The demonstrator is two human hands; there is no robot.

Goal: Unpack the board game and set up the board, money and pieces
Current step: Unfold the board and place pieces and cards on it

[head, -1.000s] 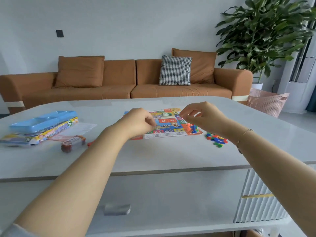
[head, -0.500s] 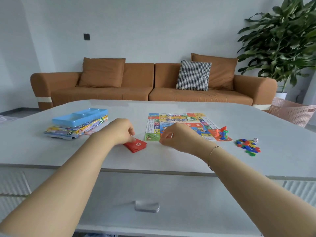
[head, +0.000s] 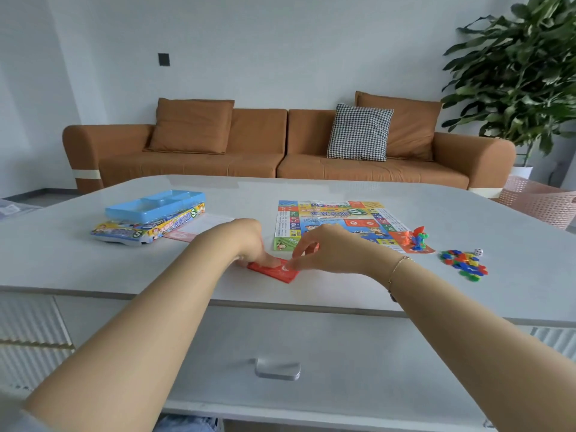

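Note:
A red stack of notes [head: 282, 272] lies on the white table [head: 343, 291], just in front of the colourful game board's [head: 335, 221] near left corner. My left hand [head: 246, 241] grips the stack's left end with curled fingers. From the right, my right hand [head: 324, 251] pinches the stack's top edge between thumb and forefinger. A few plastic pawns [head: 417, 240] stand on the board's near right corner. To their right lie a heap of small coloured chips [head: 464, 265] and a white die [head: 478, 251].
The game box with a blue plastic tray on top [head: 149, 218] sits at the left, beside a paper sheet [head: 204, 224]. A table drawer with a metal handle [head: 277, 367] is below the near edge. Behind are an orange sofa [head: 280, 151], a plant and a pink basket [head: 542, 204].
Both hands came off the board toward the near edge. My left hand set the red stack down on the table, and my right hand moved onto its right side.

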